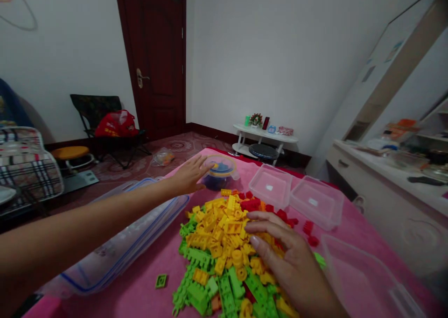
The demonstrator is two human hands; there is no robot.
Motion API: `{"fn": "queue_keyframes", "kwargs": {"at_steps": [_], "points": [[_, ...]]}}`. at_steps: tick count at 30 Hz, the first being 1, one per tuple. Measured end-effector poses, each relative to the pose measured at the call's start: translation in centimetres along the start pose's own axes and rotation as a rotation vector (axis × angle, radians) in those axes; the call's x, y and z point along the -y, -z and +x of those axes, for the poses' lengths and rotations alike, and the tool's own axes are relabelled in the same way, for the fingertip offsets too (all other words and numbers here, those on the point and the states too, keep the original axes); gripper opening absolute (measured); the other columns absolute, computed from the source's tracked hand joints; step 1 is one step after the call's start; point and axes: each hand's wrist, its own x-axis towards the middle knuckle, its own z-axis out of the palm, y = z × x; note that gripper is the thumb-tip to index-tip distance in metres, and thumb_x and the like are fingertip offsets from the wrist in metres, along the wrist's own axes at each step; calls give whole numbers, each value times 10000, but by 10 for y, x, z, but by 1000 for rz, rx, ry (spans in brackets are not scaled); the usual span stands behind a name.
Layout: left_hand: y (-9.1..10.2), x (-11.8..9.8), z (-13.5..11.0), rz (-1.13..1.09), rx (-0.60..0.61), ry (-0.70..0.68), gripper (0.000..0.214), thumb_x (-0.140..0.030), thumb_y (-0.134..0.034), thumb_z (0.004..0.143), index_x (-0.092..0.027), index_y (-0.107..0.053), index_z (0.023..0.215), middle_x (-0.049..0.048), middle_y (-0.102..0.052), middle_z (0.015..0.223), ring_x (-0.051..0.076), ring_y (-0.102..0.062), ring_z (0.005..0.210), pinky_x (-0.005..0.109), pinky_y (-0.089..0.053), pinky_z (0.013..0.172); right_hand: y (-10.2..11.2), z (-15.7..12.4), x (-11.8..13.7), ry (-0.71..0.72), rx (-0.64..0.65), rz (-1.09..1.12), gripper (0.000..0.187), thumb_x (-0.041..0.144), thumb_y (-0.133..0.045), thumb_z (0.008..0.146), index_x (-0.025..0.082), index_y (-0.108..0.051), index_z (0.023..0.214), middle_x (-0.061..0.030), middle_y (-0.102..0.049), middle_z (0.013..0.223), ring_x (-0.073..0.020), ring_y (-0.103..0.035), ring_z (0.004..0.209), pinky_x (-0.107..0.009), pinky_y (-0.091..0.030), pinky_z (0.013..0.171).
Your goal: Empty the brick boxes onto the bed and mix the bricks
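My left hand reaches out to the round clear container with a yellow rim and blue contents. Its fingers are stretched and spread at the container's left side. A small yellow piece shows by the fingertips; I cannot tell whether they touch it. My right hand rests over the right side of a heap of yellow building blocks, fingers loosely apart and gripping nothing visible. Green building blocks lie along the heap's near and left edges. Red building blocks lie behind and to the right.
Clear plastic boxes stand at the right of the pink-covered table. Large clear lidded boxes with blue edges lie at the left. One green block sits apart in front. A white counter stands at the right.
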Motion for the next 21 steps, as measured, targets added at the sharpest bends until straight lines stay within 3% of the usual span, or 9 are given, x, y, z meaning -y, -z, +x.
{"fn": "queue_keyframes", "kwargs": {"at_steps": [4,6,9,15,21], "points": [[-16,6,7,42,108,56,600,-168,-503,890,-214,-344,1467,194,-430,1445,319,-572,1186,448,-450,976,1,1,-5,7,-46,39,217,386,-572,850,249,-740,854,-79,-657,1153,-236,-604,1107,-403,-461,986],[-20,8,10,44,127,84,576,-80,-370,911,-230,-353,1467,195,-479,1400,290,-655,1040,424,-505,876,3,0,-4,26,-52,54,207,371,-577,849,242,-739,841,-77,-681,1088,-227,-623,1069,-364,-486,947],[-21,13,17,39,142,87,547,-63,-287,924,-207,-401,1440,205,-537,1330,300,-671,986,428,-512,831,3,-1,-2,45,-30,66,186,332,-574,850,235,-732,836,-65,-706,985,-211,-650,990,-315,-510,880],[-2,21,41,-7,100,159,398,-153,-351,952,-139,-495,1322,193,-622,1198,302,-651,1024,394,-491,843,-5,-2,-2,-18,50,66,182,320,-572,841,218,-724,839,-48,-716,885,-192,-669,839,-288,-518,764],[27,37,66,-68,-109,448,344,-155,-357,939,-62,-543,1213,239,-658,1087,329,-630,1063,431,-447,893,-13,-4,-10,-79,156,46,216,339,-544,855,206,-715,866,-46,-713,832,-193,-669,798,-292,-505,728]]}}
